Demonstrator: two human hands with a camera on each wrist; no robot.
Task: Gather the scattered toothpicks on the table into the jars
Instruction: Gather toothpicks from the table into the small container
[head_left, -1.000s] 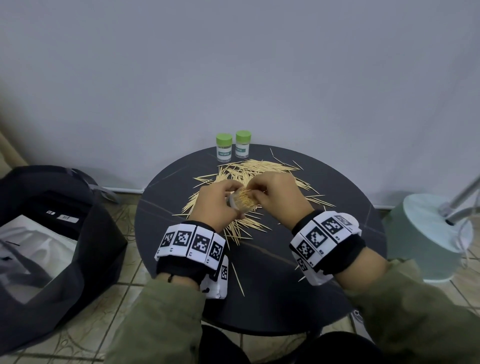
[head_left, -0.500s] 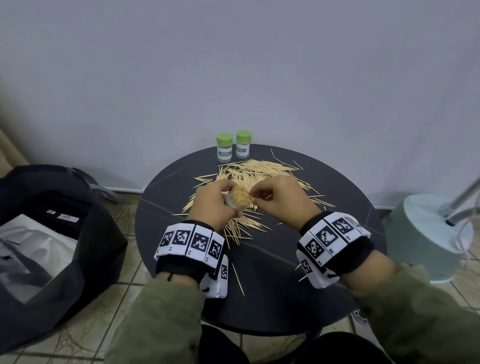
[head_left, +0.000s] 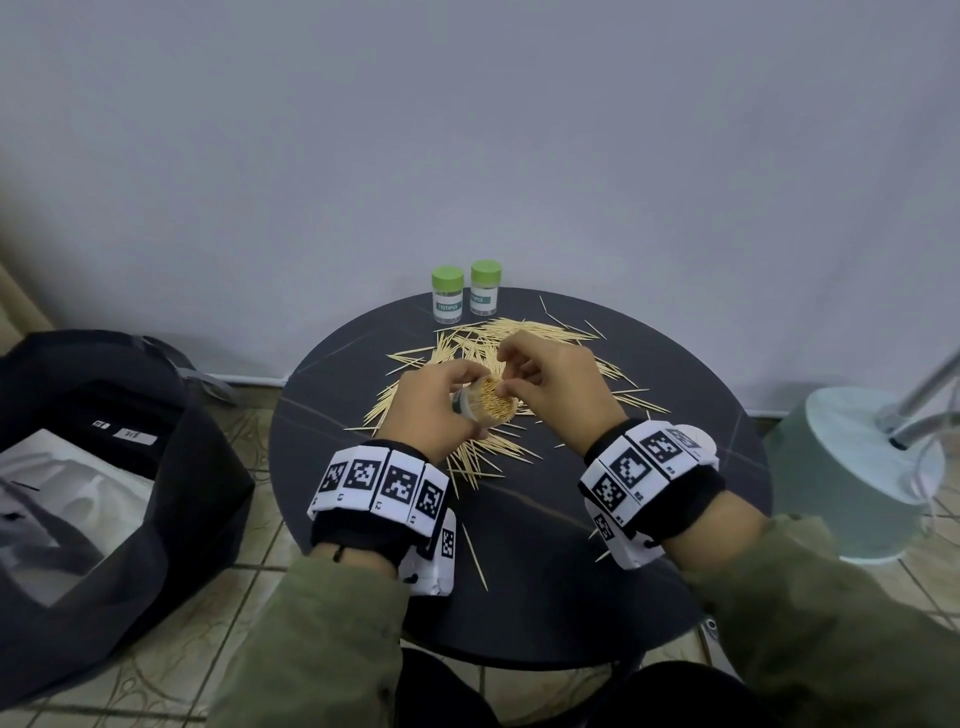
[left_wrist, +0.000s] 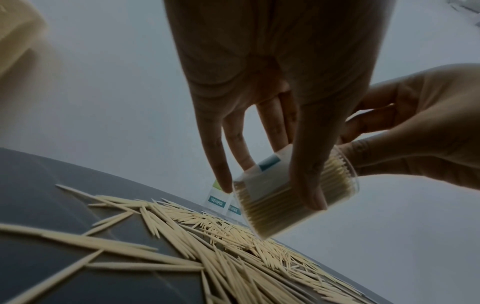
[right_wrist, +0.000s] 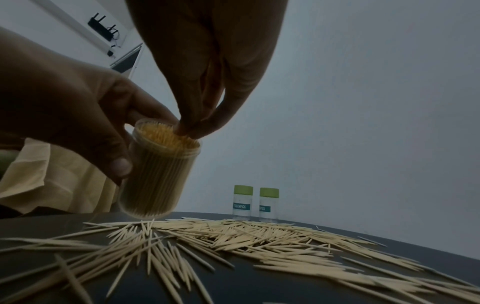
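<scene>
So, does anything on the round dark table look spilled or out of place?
Yes. A heap of pale wooden toothpicks lies scattered across the round dark table, a few strays near its front edge. The left hand holds an open clear plastic jar, already packed full. Two green-lidded jars stand upright at the back.

The left hand (left_wrist: 272, 86) grips a clear jar (left_wrist: 293, 193) packed with toothpicks, thumb and fingers curled round its wall, holding it tilted above the dark table (left_wrist: 39, 205). The right hand (left_wrist: 415, 127) touches the jar's open end. Loose toothpicks (left_wrist: 233, 246) lie scattered below; two labelled jars (left_wrist: 221, 202) stand near the table's far edge.
</scene>
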